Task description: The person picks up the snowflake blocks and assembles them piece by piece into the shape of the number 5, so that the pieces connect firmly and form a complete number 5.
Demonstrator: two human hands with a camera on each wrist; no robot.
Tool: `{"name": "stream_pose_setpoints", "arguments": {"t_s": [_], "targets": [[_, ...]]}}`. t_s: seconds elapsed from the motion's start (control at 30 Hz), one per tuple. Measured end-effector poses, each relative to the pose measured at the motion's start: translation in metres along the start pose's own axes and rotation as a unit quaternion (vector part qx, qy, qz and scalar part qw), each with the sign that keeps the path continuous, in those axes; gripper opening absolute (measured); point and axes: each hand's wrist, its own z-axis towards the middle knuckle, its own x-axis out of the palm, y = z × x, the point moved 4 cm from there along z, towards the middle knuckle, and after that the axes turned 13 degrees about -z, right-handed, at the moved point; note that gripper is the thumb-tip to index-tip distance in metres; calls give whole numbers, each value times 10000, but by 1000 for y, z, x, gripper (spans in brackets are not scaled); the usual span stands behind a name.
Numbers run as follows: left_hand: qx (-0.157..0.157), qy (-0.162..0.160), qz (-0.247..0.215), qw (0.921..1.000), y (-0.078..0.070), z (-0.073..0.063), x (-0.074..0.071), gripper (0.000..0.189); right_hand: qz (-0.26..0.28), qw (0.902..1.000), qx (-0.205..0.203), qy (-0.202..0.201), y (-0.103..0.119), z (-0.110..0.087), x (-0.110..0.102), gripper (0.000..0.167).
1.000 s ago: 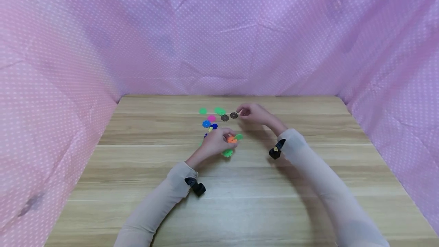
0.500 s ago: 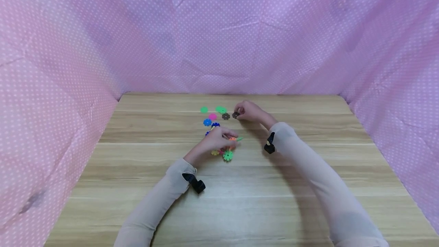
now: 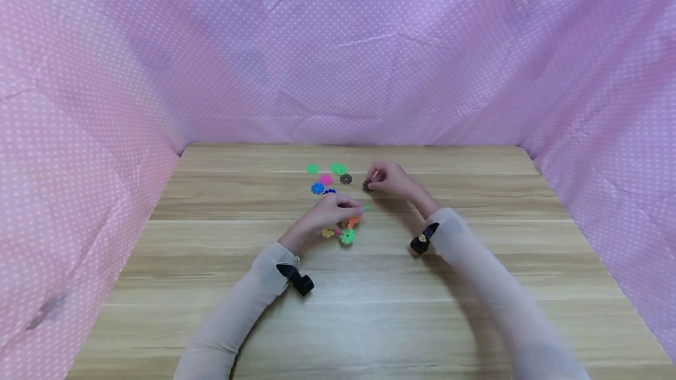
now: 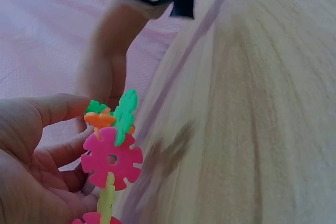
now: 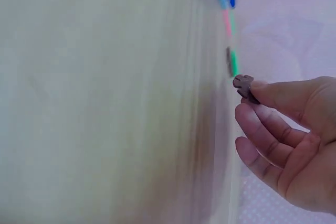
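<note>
The space is bounded by a pink polka-dot cloth (image 3: pixel 338 63), hung, it seems, as a plain backdrop. Inside it a wood-grain tabletop (image 3: pixel 422 309) is set, by which the loose pieces are carried flat. Beige sleeves (image 3: pixel 232 315) are stretched across it toward the far half, where the small things are gathered, probably for easy reach.

The left hand (image 3: pixel 330 211) and the right hand (image 3: pixel 393 179) are near each other but not touching, and each is clamped on something. By the left, a chain of interlocked slotted discs (image 4: pixel 126 156) is pinched near one end, at a green disc, apparently to be steadied while the slots beyond the grip are left exposed. Its shadow is cast apart from it, so it seems to be held raised there; whether its other end is propped cannot be told.

Beyond the left hand, loose discs are laid out: overlapping green discs (image 3: pixel 338 169), a pink disc (image 3: pixel 325 180), a light blue disc (image 3: pixel 317 188) and a second brown disc (image 3: pixel 345 179), spread perhaps for simple picking.

Smallest, a brown slotted disc (image 5: pixel 243 83) is nipped between right thumb and finger by its edge, presumably so that its opposite rim is uncovered.
</note>
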Motion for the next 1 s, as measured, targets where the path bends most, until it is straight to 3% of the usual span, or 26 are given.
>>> {"name": "stream_pose_setpoints", "arguments": {"t_s": [0.3,0.77,1.0], "targets": [[-169,-104,-235,9995,1,1,-4,29,1543,9860,455,-430,10,-38,-2,23],[-159,-431,-835,9954,1,2,-3,36,1973,9766,711,-471,16,-49,8,24],[-146,-513,-900,9945,0,3,-4,35,2219,9724,566,-445,22,-48,10,23]]}}
